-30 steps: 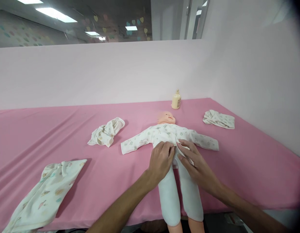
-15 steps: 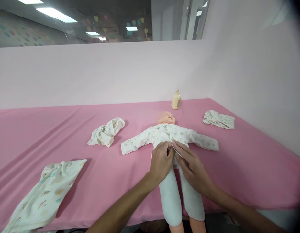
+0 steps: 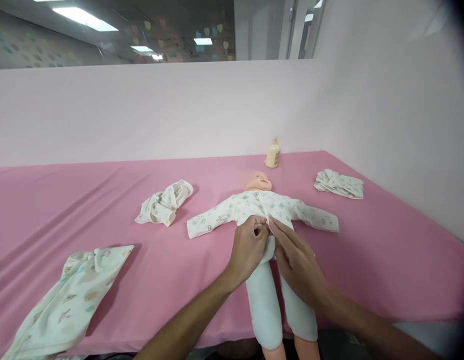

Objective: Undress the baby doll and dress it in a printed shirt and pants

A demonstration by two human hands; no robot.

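A baby doll (image 3: 257,181) lies on its back on the pink table (image 3: 66,200), head towards the wall, legs hanging over the near edge. It wears a white patterned shirt (image 3: 216,216) with sleeves spread out and pale trousers (image 3: 262,305). My left hand (image 3: 247,250) pinches the shirt's lower front edge at the doll's belly. My right hand (image 3: 295,260) meets it from the right, fingertips on the same hem. The fingers hide the shirt's closure.
A crumpled patterned garment (image 3: 164,202) lies left of the doll, a flat one (image 3: 70,295) at the near left edge, a folded one (image 3: 339,183) at the right. A cream bottle (image 3: 273,154) stands by the back wall. Pink walls close the back and right.
My right hand has slid left and up along the shirt hem until its fingertips meet my left hand. The left hand barely shifted. The doll stays put.
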